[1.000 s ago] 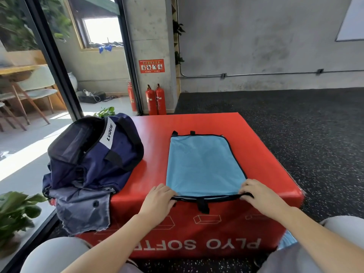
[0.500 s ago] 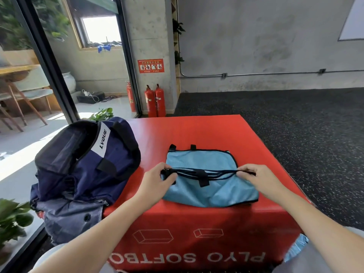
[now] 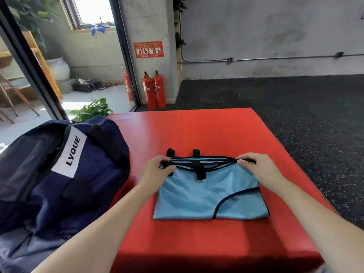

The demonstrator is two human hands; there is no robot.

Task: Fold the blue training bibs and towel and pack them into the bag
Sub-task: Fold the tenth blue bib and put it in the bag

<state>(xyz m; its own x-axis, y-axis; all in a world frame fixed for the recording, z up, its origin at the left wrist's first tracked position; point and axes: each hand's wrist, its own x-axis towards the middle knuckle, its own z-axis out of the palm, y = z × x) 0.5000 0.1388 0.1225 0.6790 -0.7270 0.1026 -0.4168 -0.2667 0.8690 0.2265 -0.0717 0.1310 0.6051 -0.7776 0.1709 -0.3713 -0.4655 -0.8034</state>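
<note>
Head view. The blue training bib (image 3: 208, 196) lies folded on the red plyo soft box (image 3: 197, 134), right of centre, with its long axis running left to right. The left hand (image 3: 155, 172) pinches the far-left corner of the folded-over black-trimmed edge, fingers curled round the trim. The right hand (image 3: 256, 170) pinches the far-right corner in the same manner. Both hands sit at the far edge of the bib, so the body of the cloth lies toward the near side of them, between the forearms. The folded fabric rests flat; the held edge is slightly raised and aligned over the far edge below it.

Judgement: the lengthwise fold is nearly seated; a further fold across the long axis would likely be needed before packing.

The navy duffel bag (image 3: 65, 170), labelled LVQUE, stands at the left, touching the left edge of the box. The left hand is the nearer to it. No towel can be identified.

The box stands on dark speckled rubber flooring (image 3: 295, 107). Two red fire extinguishers (image 3: 154, 89) stand against a concrete pillar at the far side. A glass partition and a potted plant (image 3: 92, 109) lie far left.
</note>
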